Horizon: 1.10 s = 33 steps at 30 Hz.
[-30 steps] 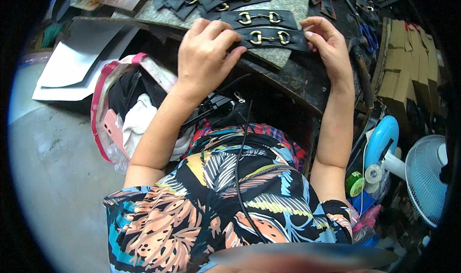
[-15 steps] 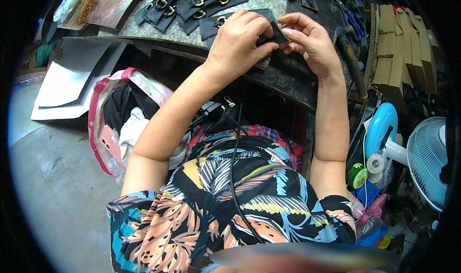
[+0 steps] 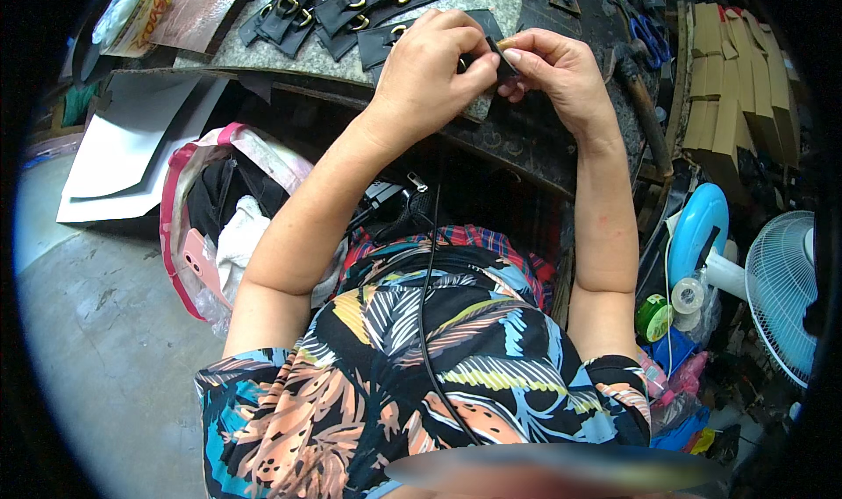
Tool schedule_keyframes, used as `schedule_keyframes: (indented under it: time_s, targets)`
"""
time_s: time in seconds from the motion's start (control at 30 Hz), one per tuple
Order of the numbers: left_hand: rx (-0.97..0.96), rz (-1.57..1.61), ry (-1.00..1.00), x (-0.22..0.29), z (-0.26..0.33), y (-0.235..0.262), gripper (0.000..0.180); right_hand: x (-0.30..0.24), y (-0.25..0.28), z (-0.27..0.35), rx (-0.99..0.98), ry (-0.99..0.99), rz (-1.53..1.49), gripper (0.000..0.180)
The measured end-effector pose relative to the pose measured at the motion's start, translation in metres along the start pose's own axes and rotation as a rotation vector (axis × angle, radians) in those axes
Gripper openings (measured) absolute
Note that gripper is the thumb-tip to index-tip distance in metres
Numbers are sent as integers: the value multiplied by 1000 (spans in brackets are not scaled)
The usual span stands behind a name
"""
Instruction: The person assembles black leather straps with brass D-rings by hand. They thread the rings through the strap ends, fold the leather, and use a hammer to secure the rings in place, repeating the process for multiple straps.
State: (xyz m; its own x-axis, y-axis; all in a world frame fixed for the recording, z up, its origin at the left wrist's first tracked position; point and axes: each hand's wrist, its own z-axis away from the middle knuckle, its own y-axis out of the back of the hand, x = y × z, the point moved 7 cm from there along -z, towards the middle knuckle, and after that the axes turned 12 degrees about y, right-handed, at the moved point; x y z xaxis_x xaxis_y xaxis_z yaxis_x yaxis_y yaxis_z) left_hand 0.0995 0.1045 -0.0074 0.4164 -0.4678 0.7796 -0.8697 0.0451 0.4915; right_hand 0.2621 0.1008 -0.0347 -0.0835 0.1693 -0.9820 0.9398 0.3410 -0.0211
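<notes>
Above the workbench (image 3: pixel 272 65), a black leather strap piece (image 3: pixel 502 59) is pinched between my two hands. My left hand (image 3: pixel 430 71) is closed on it with bent fingers and thumb. From the other side, my right hand (image 3: pixel 561 71) grips its right end between thumb and forefinger. Part of the piece is hidden by my left fingers. Another black strap (image 3: pixel 375 47) with a gold-coloured metal fitting shows just beyond my left hand. Farther left, several black leather straps (image 3: pixel 333 39) with gold-coloured horsebit fittings lie in a heap on the speckled slab.
At the right stand a hammer (image 3: pixel 647 117), blue-handled scissors (image 3: pixel 651 41), stacked cardboard pieces (image 3: pixel 724 87) and a fan (image 3: pixel 776 297). White sheets (image 3: pixel 132 148) and an open bag (image 3: pixel 180 227) holding a pink phone (image 3: pixel 203 258) are at the left.
The black piece between my hands has turned and folded up, showing a narrower edge. My right fingers have shifted slightly left and closed in nearer my left hand.
</notes>
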Motion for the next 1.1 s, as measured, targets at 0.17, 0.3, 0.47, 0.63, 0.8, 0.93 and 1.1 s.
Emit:
schedule_keyframes:
  time_s: [0.17,0.3,0.47,0.63,0.8,0.93,1.1]
  targets:
    - [-111,-60,41,-2,2,-1,22,3,-2,-1,-33,4,-10,20]
    - [-134,-31,25,-3,1,1,23,3,-3,-2,-28,5,13,18]
    - [-155,11,26,-6,1,2,19,-1,-5,-2,-40,25,66,18]
    - [-150,33,31,-6,2,2,18,-3,-7,-2,-46,29,69,16]
    - [-126,25,8,-4,4,2,17,-3,-8,0,-7,105,111,15]
    - [-107,96,-1,-4,5,5,14,3,-9,-2,41,113,-56,14]
    - [-150,212,57,-7,4,8,15,10,-2,-4,112,47,-194,15]
